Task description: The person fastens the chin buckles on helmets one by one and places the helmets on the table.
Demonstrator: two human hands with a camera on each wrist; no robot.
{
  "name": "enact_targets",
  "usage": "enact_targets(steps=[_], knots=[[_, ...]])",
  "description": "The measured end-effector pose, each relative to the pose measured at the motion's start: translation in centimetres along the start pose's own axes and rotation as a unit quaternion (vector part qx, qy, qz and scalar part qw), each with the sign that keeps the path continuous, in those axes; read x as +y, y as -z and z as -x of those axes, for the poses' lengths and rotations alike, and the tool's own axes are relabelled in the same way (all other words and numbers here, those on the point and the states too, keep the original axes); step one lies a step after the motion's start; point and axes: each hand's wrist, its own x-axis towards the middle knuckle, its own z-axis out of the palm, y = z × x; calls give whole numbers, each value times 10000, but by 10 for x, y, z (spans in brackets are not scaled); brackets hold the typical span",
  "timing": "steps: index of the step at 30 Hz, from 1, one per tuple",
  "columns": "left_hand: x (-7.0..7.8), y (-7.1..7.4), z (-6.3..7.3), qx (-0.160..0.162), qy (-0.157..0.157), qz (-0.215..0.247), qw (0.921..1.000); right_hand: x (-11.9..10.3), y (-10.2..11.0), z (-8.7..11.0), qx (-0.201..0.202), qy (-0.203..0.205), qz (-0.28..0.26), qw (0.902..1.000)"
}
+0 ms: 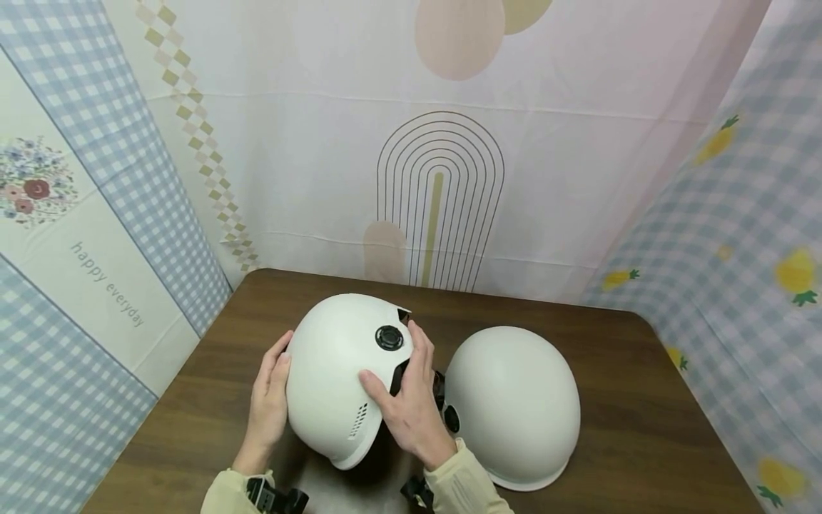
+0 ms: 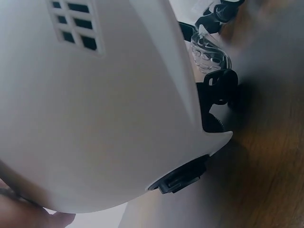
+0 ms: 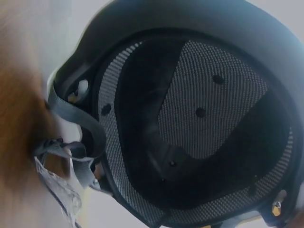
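In the head view, a white helmet (image 1: 334, 357) with a black round fitting and slotted vents is tilted between both hands. My left hand (image 1: 268, 403) rests along its left side, with extended fingers against the shell. At the right rim my right hand (image 1: 414, 400) grips the helmet, thumb on the outer shell and fingers by the front edge. The left wrist view shows vents, another black fitting (image 2: 183, 175) and part of the left hand (image 2: 23, 211). Inside the helmet, in the right wrist view, are dark mesh lining (image 3: 209, 109) and a hanging black strap (image 3: 80, 118) with clear film.
A second white helmet (image 1: 514, 407) sits dome up on the brown wooden table (image 1: 616, 371), just right of my right hand. Patterned cloth (image 1: 308, 164) hangs behind the table, and blue checked cloth (image 1: 738, 300) lines the right side.
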Motion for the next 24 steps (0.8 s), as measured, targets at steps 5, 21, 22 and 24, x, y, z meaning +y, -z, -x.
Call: enact_targets(steps=[5,21,22,24], knots=[[-1,-1,1,30,66,-43,10000,0,0,0,-43,69,-42,10000],[-6,2,3,68,153,-28,9999,-1,7,-5,-475,-111,84,9988],[-4,3,3,53,172,-53,9998,-1,7,-5,-490,-124,92,9987],[-1,7,2,-10,167,-132,9998,-3,7,-5,-530,-167,121,9984]])
